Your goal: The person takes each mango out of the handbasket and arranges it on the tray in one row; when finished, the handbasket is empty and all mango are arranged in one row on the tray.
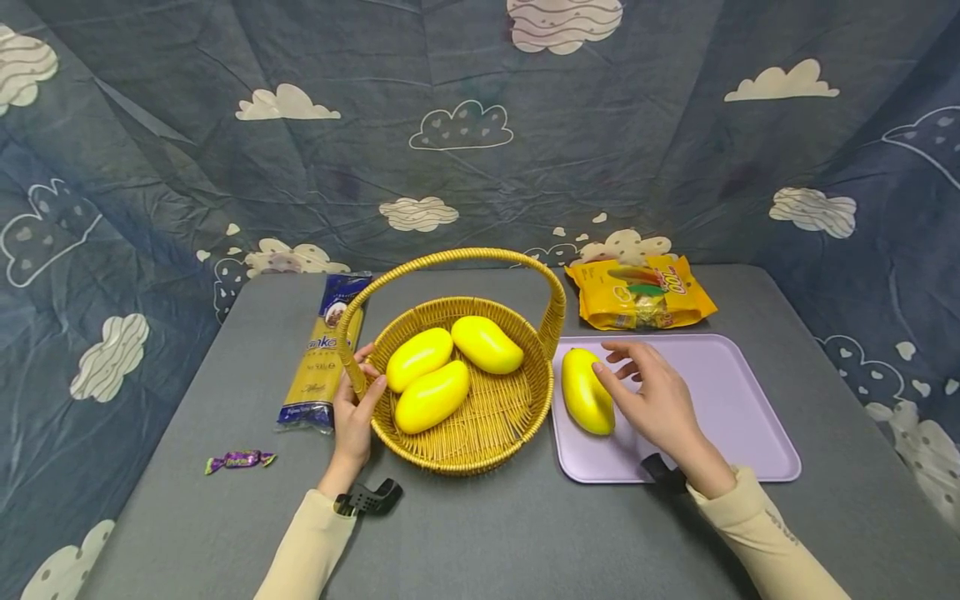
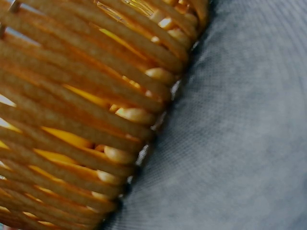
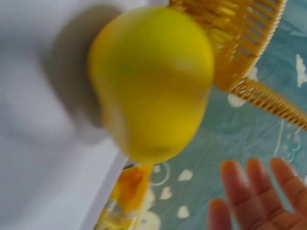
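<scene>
The lone mango lies at the left of the tray. The right hand, fingers loosely spread, is beside it; gripping round the middle should suit. The left hand pinches the basket's side, probably steadying it.

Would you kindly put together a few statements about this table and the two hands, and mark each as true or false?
1. Three yellow fruits lie in the wicker basket. True.
2. The left hand holds the side of the basket. True.
3. The right hand is closed around the fruit on the lilac tray. False: the right hand is open beside that fruit.
4. The purple-wrapped candy lies on the tray. False: the candy lies on the table, to the left of the basket.
5. The yellow bag lies behind the tray. True.
</scene>
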### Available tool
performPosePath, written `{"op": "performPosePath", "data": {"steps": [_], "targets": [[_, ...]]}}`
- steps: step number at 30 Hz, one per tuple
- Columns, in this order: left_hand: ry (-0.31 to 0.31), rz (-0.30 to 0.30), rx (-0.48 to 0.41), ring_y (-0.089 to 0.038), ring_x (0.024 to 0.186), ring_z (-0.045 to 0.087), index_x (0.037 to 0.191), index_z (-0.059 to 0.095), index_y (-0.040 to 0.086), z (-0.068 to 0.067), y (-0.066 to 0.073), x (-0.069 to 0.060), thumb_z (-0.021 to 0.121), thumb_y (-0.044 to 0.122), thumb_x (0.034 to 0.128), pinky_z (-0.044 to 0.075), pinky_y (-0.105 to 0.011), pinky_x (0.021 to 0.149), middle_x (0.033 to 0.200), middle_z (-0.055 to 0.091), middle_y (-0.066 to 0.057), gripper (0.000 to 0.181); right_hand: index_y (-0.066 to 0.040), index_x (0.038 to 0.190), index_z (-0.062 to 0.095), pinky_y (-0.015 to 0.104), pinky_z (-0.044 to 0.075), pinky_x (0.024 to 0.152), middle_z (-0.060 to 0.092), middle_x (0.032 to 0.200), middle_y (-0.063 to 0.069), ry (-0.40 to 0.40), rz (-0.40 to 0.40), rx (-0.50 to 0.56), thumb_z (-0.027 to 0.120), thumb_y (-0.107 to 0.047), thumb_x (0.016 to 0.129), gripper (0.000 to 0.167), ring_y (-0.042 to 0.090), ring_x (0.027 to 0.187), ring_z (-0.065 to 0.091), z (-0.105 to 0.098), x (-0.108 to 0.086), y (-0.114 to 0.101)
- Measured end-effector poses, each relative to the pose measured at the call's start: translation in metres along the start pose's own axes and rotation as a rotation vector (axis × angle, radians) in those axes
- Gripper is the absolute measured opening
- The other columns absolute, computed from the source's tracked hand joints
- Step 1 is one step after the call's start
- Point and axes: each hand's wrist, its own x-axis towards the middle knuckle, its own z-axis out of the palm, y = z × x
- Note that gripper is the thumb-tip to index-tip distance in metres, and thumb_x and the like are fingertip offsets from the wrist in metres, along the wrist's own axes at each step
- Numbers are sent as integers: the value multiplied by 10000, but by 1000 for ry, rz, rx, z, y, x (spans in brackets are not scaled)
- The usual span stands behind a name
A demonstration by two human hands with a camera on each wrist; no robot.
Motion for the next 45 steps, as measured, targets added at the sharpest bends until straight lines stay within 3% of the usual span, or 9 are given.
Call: {"op": "performPosePath", "data": {"steps": [8, 13, 17, 21, 27, 36, 42, 45], "targets": [[8, 1, -2, -274, 1211, 371, 1075, 443, -193, 1, -1, 0, 539, -41, 911, 246, -296, 1045, 1355, 431, -235, 243, -63, 1119, 629, 335, 502, 669, 639, 980, 36, -15, -283, 137, 711, -75, 829, 302, 168, 830, 600, 6, 4, -25], [8, 0, 1, -306, 1151, 377, 1205, 447, -172, 1, 0, 1, 525, -63, 916, 268, -278, 1022, 1235, 442, -302, 319, -103, 1109, 642, 307, 482, 702, 634, 955, -27, -66, -365, 174, 706, -123, 844, 273, 138, 839, 587, 13, 12, -41], [-6, 1, 5, -350, 1194, 346, 1161, 427, -214, 3, 8, 0, 498, -99, 912, 255, -275, 1033, 1289, 394, -341, 284, -131, 1095, 650, 289, 467, 728, 633, 963, -57, -91, -413, 188, 696, -166, 860, 242, 136, 840, 584, 20, 22, -55], [-9, -2, 16, -369, 1212, 331, 1131, 411, -237, 7, 16, 0, 486, -114, 907, 249, -282, 1038, 1311, 369, -360, 266, -149, 1093, 649, 287, 470, 756, 625, 994, -83, -120, -448, 183, 676, -223, 879, 229, 119, 870, 579, 25, 32, -68], [-2, 3, 14, -286, 1234, 354, 1104, 455, -192, 0, 0, 0, 518, -70, 914, 239, -292, 1049, 1355, 407, -277, 234, -164, 1092, 650, 325, 491, 736, 623, 1005, -84, -221, -452, 167, 670, -276, 892, 231, 82, 879, 566, 34, 45, -82], [8, 2, 29, -249, 1247, 368, 1030, 460, -172, -1, -3, -1, 544, -14, 920, 230, -325, 1059, 1371, 438, -203, 210, -197, 1118, 677, 312, 472, 830, 641, 1093, -91, -430, -424, 98, 621, -376, 916, 275, 104, 998, 585, 47, 68, -99], [-1, -20, 20, -272, 1223, 355, 1111, 459, -181, -1, -1, 0, 519, -63, 919, 236, -289, 1042, 1370, 408, -253, 234, -189, 1125, 688, 316, 452, 856, 669, 1076, -63, -548, -502, 35, 642, -363, 905, 284, 128, 1009, 594, 61, 84, -110], [-9, -26, 12, -317, 1186, 350, 1198, 443, -182, 0, 3, 1, 499, -93, 916, 255, -275, 1022, 1292, 408, -320, 301, -182, 1131, 690, 303, 441, 862, 670, 1078, -66, -621, -520, -8, 658, -361, 894, 300, 125, 996, 589, 70, 91, -114]]}}
